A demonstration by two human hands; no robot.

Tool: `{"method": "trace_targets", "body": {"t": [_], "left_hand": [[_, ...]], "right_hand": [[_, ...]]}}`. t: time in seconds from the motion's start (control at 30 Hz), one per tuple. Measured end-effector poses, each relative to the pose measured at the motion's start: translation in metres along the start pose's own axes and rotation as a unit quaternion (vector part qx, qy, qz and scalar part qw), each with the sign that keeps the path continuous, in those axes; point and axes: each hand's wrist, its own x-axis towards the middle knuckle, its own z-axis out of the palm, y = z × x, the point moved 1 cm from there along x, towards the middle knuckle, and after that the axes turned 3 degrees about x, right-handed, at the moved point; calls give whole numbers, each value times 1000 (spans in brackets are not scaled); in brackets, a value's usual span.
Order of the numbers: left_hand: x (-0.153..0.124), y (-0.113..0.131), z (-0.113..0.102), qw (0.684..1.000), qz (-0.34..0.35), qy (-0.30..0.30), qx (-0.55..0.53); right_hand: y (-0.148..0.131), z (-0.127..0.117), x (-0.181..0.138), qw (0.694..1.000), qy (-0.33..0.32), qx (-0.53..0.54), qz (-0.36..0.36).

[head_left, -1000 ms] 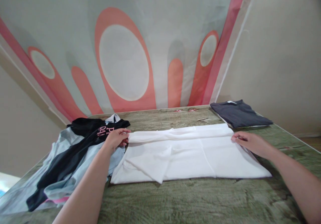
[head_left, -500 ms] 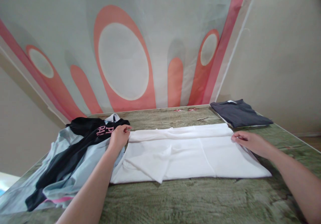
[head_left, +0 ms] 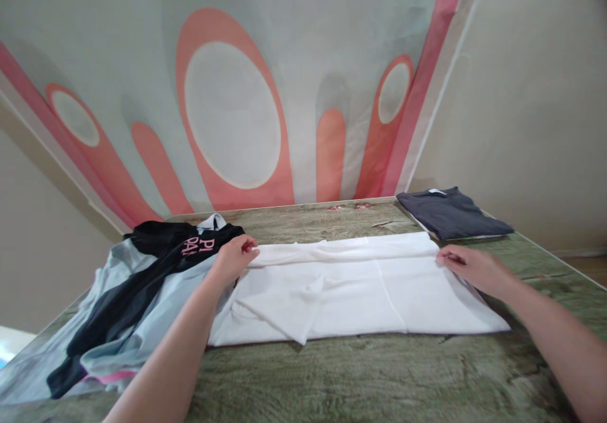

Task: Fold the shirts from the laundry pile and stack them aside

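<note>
A white T-shirt (head_left: 351,296) lies on the table, with its far edge turned over in a long narrow strip and a sleeve-like flap folded across its left part. At the left end of that strip, my left hand (head_left: 234,257) pinches the cloth between thumb and fingers. My right hand (head_left: 474,268) grips the strip's right end, fingers curled with the thumb against them. Both hands rest low, close to the tabletop.
Loose black and light-grey clothes (head_left: 142,290) are heaped on the left, beside my left forearm. A folded dark-grey shirt (head_left: 453,214) sits at the far right. The wood-patterned table (head_left: 360,379) meets a wall with a printed sheet (head_left: 303,50).
My left hand has shifted slightly right and now pinches the left end of the folded strip. My right hand stays at the right end with hardly any movement.
</note>
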Motion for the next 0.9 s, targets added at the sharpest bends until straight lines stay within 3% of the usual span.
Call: {"method": "trace_targets", "body": {"t": [0.1,0.2,0.3,0.4,0.53,0.63,0.77,0.9], "left_hand": [[-12,25,-18,984,66,-150,-65],[-34,48,-28,951,105,-282,-76],[-56,57,-29,936,139,-319,-61],[-71,51,-23,938,160,-306,-42],[-77,38,-14,942,169,-286,-38],[-78,34,-10,943,169,-283,-38],[-79,32,-11,939,186,-287,-42],[-76,26,-10,952,176,-244,-52]], "right_hand": [[-48,0,-6,998,6,-14,-54],[-127,10,-20,981,-69,36,-180],[-205,32,-41,923,-174,56,-338],[-257,68,-62,870,-229,25,-437],[-283,121,-83,866,-218,-52,-448],[-283,142,-93,877,-200,-78,-429],[-287,132,-84,892,-205,-35,-402],[-304,113,-48,917,-169,23,-360]]}}
